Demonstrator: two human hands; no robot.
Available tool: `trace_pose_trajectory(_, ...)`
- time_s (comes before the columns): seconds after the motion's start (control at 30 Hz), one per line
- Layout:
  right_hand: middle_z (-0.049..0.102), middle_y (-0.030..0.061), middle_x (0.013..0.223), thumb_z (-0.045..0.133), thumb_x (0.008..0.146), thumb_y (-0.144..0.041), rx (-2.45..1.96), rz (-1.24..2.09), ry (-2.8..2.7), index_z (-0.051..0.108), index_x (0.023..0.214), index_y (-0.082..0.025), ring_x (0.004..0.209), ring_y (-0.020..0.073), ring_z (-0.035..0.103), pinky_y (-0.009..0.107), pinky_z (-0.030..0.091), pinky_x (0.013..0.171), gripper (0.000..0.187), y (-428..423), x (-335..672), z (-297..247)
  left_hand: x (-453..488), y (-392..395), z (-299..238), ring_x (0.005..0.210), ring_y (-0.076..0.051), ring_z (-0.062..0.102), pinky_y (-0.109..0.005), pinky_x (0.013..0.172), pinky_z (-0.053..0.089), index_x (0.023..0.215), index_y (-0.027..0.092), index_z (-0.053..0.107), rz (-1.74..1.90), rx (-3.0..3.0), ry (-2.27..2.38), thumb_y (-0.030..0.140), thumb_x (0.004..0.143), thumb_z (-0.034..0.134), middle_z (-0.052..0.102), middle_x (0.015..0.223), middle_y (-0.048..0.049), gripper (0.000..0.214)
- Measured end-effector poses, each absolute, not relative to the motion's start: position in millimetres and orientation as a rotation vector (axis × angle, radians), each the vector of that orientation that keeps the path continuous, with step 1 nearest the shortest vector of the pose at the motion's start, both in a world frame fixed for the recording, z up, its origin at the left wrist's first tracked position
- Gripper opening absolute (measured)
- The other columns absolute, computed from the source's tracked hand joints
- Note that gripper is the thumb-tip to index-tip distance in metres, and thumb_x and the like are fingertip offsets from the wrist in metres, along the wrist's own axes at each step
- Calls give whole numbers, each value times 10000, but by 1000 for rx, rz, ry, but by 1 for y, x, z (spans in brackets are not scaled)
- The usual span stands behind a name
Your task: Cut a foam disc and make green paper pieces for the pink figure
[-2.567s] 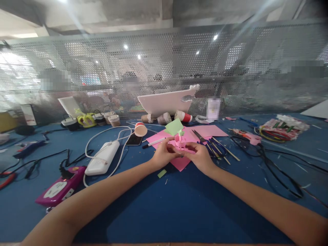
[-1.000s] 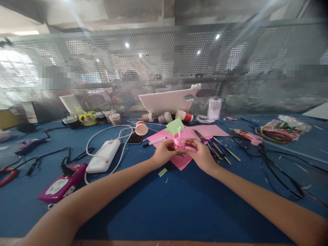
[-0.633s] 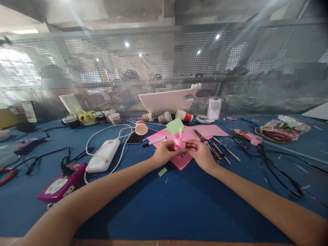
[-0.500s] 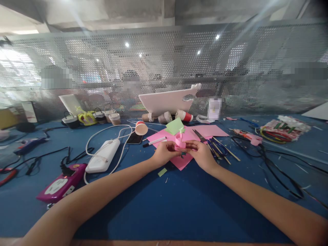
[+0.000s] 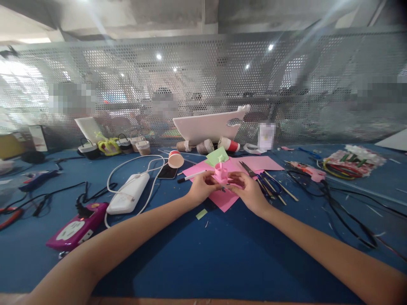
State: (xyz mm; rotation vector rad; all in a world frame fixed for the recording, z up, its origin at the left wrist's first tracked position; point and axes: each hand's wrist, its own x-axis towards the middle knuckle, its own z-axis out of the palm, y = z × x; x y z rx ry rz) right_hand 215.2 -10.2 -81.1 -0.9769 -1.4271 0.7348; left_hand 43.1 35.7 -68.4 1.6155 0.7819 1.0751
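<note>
My left hand (image 5: 201, 189) and my right hand (image 5: 247, 189) meet over a pink paper sheet (image 5: 227, 199) on the blue table (image 5: 203, 254). Both pinch a small curled pink paper piece (image 5: 220, 173) with a tiny green bit on top, fingers closed on it from either side. A green paper square (image 5: 217, 156) lies just behind. Scissors (image 5: 251, 171) and several thin sticks (image 5: 280, 186) lie to the right of my right hand. A white marker pen (image 5: 191, 176) rests left of the pink sheet.
A white power bank (image 5: 128, 193) with cable and a phone (image 5: 168, 171) lie at left, a magenta power strip (image 5: 73, 227) nearer me. Paper cups (image 5: 174, 159) and a white foam board (image 5: 210, 125) stand at the back by a perforated metal screen. Black cables (image 5: 343, 203) run at right.
Both hands have turned the pink curled piece slightly and lifted it a little away from me. The arms stay in the same place.
</note>
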Motion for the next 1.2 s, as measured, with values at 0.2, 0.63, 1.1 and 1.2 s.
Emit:
trace_pose_trajectory(0.2,669,138,1091,749,689,-435,-994,748,-1417,568,1040,-180,1018,265,651,446,522,919,470,-11,215,-81,40,33,-63,580,-134,641,-251,600,492,1174,146,534,1094,1728,772,164,608,783,662,628,10,618)
trace_pose_trajectory(0.63,685,126,1089,714,724,-441,-1006,681,-1491,580,1036,-194,1018,253,650,459,512,922,420,-10,220,-82,7,77,-59,567,-123,612,-250,594,489,1064,157,577,1186,1846,999,206,547,803,633,598,41,566)
trace_pose_trajectory(1.1,692,115,1006,679,756,-441,-1065,616,-1527,571,1045,-183,965,236,657,435,509,897,402,-8,223,-84,4,81,-63,522,-94,566,-228,555,448,947,136,603,999,1811,971,209,544,802,641,603,33,456)
trace_pose_trajectory(1.2,689,116,992,665,767,-433,-1076,591,-1535,558,1038,-181,945,233,658,427,514,878,386,-9,223,-84,4,80,-62,527,-96,562,-225,548,444,939,133,601,1001,1829,974,204,535,804,641,605,33,458)
